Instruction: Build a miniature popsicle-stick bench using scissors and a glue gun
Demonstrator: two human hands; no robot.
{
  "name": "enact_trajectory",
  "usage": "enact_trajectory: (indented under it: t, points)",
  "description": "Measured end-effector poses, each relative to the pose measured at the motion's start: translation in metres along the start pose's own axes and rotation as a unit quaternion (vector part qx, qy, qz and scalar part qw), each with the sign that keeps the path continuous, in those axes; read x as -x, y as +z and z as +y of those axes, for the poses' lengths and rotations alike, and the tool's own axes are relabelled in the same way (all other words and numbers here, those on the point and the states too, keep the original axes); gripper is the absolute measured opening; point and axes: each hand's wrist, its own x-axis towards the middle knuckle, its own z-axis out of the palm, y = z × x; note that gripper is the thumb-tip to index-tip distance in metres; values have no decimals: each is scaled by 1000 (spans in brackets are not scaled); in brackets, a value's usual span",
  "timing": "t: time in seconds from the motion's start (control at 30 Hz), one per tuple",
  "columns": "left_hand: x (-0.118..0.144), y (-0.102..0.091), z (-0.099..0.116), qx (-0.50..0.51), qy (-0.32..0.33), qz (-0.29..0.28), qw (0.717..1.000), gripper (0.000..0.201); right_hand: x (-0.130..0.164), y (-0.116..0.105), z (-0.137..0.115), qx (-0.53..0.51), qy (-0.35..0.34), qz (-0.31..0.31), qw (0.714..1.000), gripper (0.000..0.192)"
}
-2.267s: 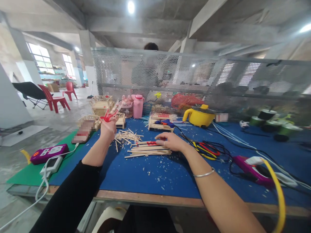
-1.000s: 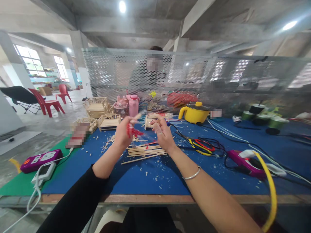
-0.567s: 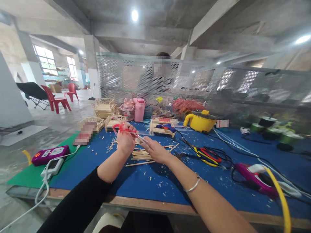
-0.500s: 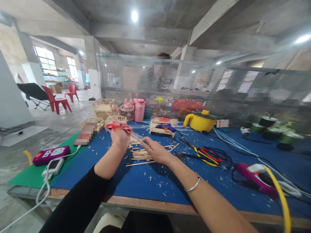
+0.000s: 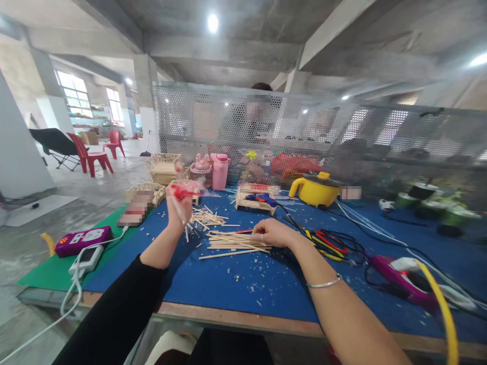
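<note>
My left hand [image 5: 180, 212] is raised over the left part of the blue mat, closed around a red tool [image 5: 184, 191] partly wrapped in clear plastic. Motion blurs it, so its exact kind is unclear. My right hand [image 5: 274, 234] rests at the right end of a pile of thin wooden sticks [image 5: 228, 241], fingertips pinched on a stick there. How many sticks it grips is hidden. Shorter cut pieces [image 5: 208, 218] lie scattered behind the pile, between the hands. Beyond them, a blue glue gun [image 5: 262, 199] lies on a small wooden frame [image 5: 247, 204].
Wooden frames [image 5: 164, 167], a pink bottle [image 5: 219, 172] and a yellow pot [image 5: 315, 191] line the back. Pliers with yellow handles [image 5: 323, 247] and cables lie right, near a purple power strip [image 5: 399, 281]. A phone [image 5: 136, 209] lies left. A person [image 5: 254, 116] sits behind the perforated screen.
My right hand has moved away from the left hand, right and down to the stick pile. My left hand has shifted slightly left, still holding the red tool, and now looks more upright.
</note>
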Motion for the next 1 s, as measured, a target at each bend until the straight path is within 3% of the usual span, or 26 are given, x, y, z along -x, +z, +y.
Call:
enact_trajectory:
  t: [0.07, 0.1, 0.13, 0.17, 0.23, 0.3, 0.43, 0.67, 0.8, 0.87, 1.0]
  points:
    - [22, 12, 10, -109, 46, -113, 987, 13, -4, 3, 4, 17, -18, 54, 998, 36]
    - [36, 19, 15, -219, 83, -255, 938, 13, -7, 5, 7, 36, -21, 80, 996, 35]
    - [50, 26, 19, -243, 98, -319, 911, 11, -10, 6, 9, 61, -17, 95, 994, 34]
    - [64, 34, 23, -262, 109, -359, 889, 16, -13, 8, 12, 84, -8, 95, 992, 33]
    - [86, 47, 28, -354, 158, -464, 797, 31, -18, 13, 16, 113, 11, 73, 991, 30]
    - [94, 55, 28, -410, 163, -491, 751, 29, -23, 17, 19, 118, 22, 62, 991, 26]
    - [82, 56, 17, -472, 153, -487, 719, 30, -26, 22, 17, 115, 32, 89, 989, 15]
    - [72, 51, 4, -472, 163, -458, 735, 33, -9, 3, 20, 95, 40, 189, 977, 16]
    - [75, 51, 6, -461, 172, -437, 753, 40, -2, -8, 21, 12, 20, 278, 960, 22]
    - [74, 51, 9, -449, 198, -394, 777, 43, -2, -7, 16, -34, -2, 283, 959, 23]
    - [68, 51, 13, -474, 261, -251, 803, 40, -6, 1, 0, -95, -83, 219, 968, 19]
